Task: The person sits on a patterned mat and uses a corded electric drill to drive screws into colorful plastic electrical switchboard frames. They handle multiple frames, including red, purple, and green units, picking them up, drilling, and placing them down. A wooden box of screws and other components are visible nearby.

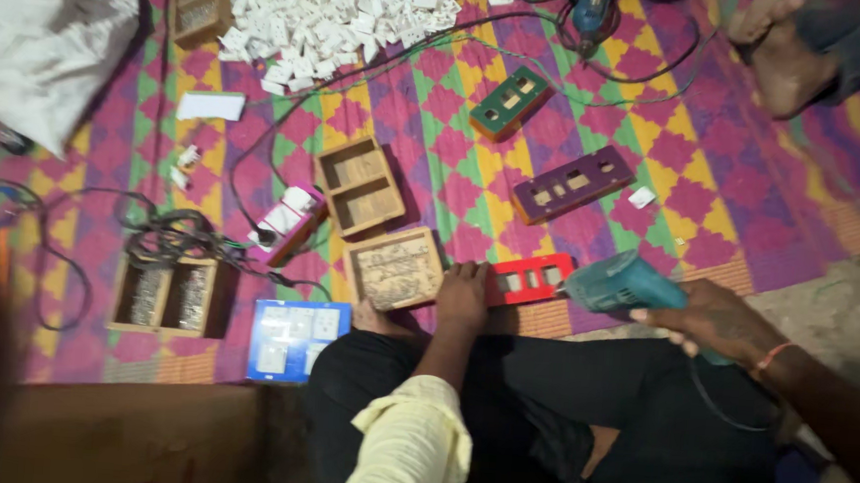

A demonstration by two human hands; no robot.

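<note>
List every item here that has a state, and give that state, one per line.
Left hand: pressing down on red board.
Right hand: gripping teal drill.
Teal drill: tip at the red board.
Red board: flat, cutouts empty.
Purple board: flat, untouched.
Wooden box: open, empty.

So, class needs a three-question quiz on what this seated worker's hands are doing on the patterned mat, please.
1. True or false: the left hand presses the red rectangular panel with cut-out slots.
2. Which tool does the right hand grip: A a hammer, B the teal electric drill, C scissors?
3. What lies heaped at the mat's far end?

Key: 1 true. 2 B. 3 small white plastic parts.
</note>
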